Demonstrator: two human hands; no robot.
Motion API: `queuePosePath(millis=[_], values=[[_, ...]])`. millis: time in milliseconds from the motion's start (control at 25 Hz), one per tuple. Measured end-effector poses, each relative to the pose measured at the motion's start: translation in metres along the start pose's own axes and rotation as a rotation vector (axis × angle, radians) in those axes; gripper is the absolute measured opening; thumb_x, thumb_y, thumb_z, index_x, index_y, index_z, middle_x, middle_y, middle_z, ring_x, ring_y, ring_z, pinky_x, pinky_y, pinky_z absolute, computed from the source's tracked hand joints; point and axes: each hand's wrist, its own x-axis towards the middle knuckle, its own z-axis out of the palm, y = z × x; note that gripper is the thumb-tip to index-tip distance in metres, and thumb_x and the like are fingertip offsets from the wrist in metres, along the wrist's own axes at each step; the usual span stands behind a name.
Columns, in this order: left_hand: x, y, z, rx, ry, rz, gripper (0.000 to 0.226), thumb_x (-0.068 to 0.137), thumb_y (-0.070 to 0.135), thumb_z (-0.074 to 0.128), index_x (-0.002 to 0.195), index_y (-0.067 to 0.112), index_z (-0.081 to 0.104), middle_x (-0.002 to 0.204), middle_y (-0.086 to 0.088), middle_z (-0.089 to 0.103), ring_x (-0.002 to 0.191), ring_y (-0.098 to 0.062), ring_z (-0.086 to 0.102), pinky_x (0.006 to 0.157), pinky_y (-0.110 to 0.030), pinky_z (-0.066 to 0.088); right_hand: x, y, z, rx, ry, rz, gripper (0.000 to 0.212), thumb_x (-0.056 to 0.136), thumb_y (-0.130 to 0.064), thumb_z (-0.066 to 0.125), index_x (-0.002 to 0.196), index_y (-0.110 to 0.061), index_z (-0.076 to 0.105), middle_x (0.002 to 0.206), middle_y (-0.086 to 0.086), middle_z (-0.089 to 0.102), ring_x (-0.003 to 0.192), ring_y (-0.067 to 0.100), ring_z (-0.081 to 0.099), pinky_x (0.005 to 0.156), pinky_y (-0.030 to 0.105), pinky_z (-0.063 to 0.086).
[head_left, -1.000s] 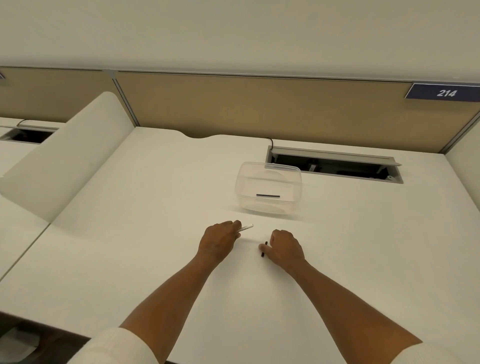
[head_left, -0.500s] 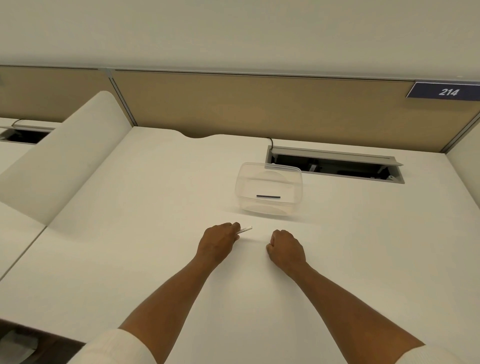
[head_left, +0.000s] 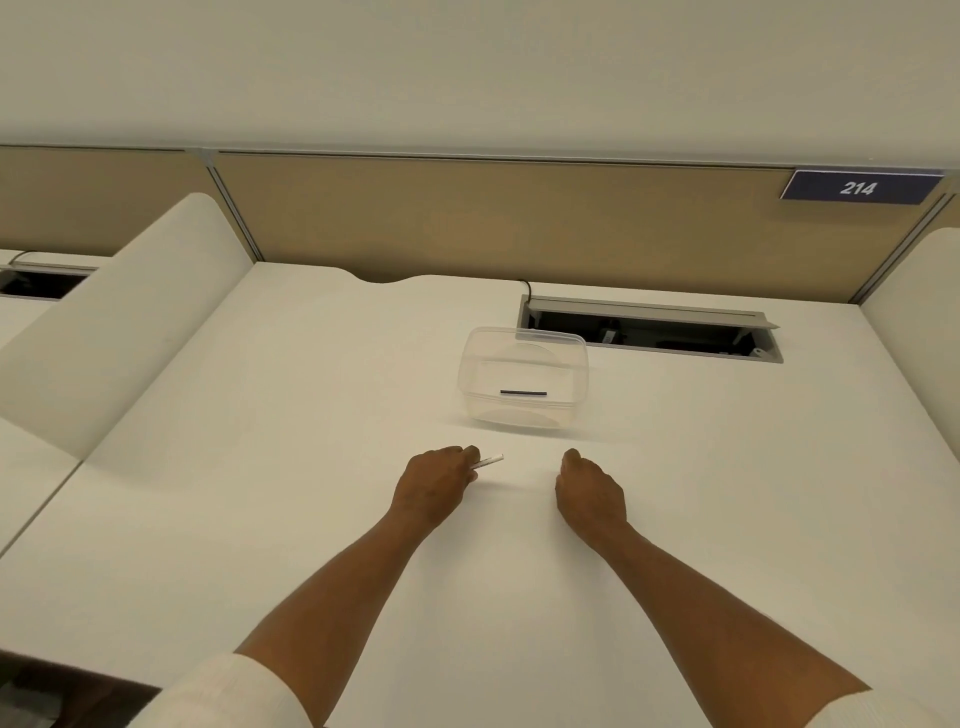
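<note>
A clear plastic container (head_left: 571, 364) stands on the white desk (head_left: 260, 441) just beyond my hands, and a short black stick (head_left: 523, 393) lies inside it. My left hand (head_left: 434, 483) rests on the desk and pinches a thin white stick (head_left: 489, 461), whose tip points right towards the container. My right hand (head_left: 589, 493) is on the desk a little to the right, with its fingers curled into a fist. The black stick it held a second ago is hidden inside the fist.
An open cable hatch (head_left: 649, 335) is set into the desk behind the container. A beige partition (head_left: 493, 223) with a "214" sign (head_left: 857, 187) closes the back. White curved dividers (head_left: 119, 312) flank the desk on both sides.
The tip of the black stick that showed under my right hand a second ago has vanished into the fist. Both hands stayed almost still, and the right one shifted slightly right.
</note>
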Motion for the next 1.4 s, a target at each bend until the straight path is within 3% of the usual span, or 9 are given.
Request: queuePosePath(millis=[120,240,360,440,520,760,1400], values=[[-0.002,0.008,-0.002,-0.002,0.001,0.014,0.012,0.097,0.031,0.051,0.102,0.02,0.053,0.086,-0.001,0.063,0.07,-0.03,0.057,0.057,-0.033,0.037,-0.004,0.002,-0.008,0.099,0.029,0.027,0.008,0.095,-0.02,0.044,0.094,-0.013,0.049,0.086,0.006,0.064,0.075,0.03,0.06,0.064,0.035,0.045],[-0.005,0.017,-0.004,-0.019,0.001,0.021,0.012,0.097,0.031,0.051,0.102,0.02,0.053,0.085,-0.002,0.063,0.07,-0.03,0.057,0.058,-0.034,0.039,-0.011,0.003,-0.014,0.382,0.025,0.064,0.007,0.089,-0.017,0.052,0.083,-0.018,0.053,0.078,0.001,0.064,0.07,0.023,0.058,0.062,0.034,0.047],[-0.01,0.027,-0.003,-0.02,-0.003,0.032,0.011,0.097,0.031,0.051,0.103,0.021,0.054,0.085,-0.002,0.063,0.07,-0.03,0.057,0.058,-0.033,0.039,-0.018,0.002,-0.02,0.627,0.036,0.026,0.017,0.087,-0.002,0.052,0.087,-0.014,0.064,0.087,0.002,0.069,0.082,0.022,0.062,0.07,0.031,0.049],[-0.013,0.034,-0.003,-0.015,-0.005,0.044,0.01,0.097,0.03,0.051,0.102,0.022,0.054,0.085,-0.002,0.062,0.07,-0.03,0.057,0.058,-0.033,0.039,-0.024,0.002,-0.026,0.691,0.052,-0.027,0.023,0.085,0.005,0.052,0.089,-0.011,0.067,0.089,0.001,0.07,0.085,0.018,0.063,0.072,0.019,0.046],[-0.016,0.041,-0.002,-0.016,-0.008,0.059,0.009,0.097,0.03,0.052,0.101,0.021,0.054,0.085,-0.002,0.062,0.07,-0.031,0.057,0.058,-0.034,0.04,-0.032,0.004,-0.029,0.712,0.048,-0.071,0.024,0.084,0.006,0.054,0.089,-0.012,0.069,0.089,-0.002,0.072,0.086,0.012,0.064,0.072,0.013,0.045],[-0.023,0.055,-0.002,-0.016,-0.01,0.095,0.009,0.097,0.03,0.051,0.1,0.022,0.054,0.084,-0.002,0.061,0.068,-0.03,0.056,0.057,-0.035,0.04,-0.048,0.013,-0.033,0.73,0.039,-0.122,0.022,0.085,0.002,0.059,0.091,-0.014,0.073,0.09,-0.006,0.074,0.087,0.007,0.065,0.079,0.019,0.049],[-0.032,0.065,-0.005,0.031,-0.019,0.121,0.006,0.096,0.027,0.052,0.096,0.021,0.055,0.081,-0.002,0.061,0.067,-0.029,0.055,0.055,-0.033,0.037,-0.061,0.019,-0.034,0.681,0.021,-0.174,0.024,0.084,0.003,0.059,0.089,-0.016,0.074,0.087,-0.007,0.074,0.084,0.014,0.065,0.078,0.023,0.051]])
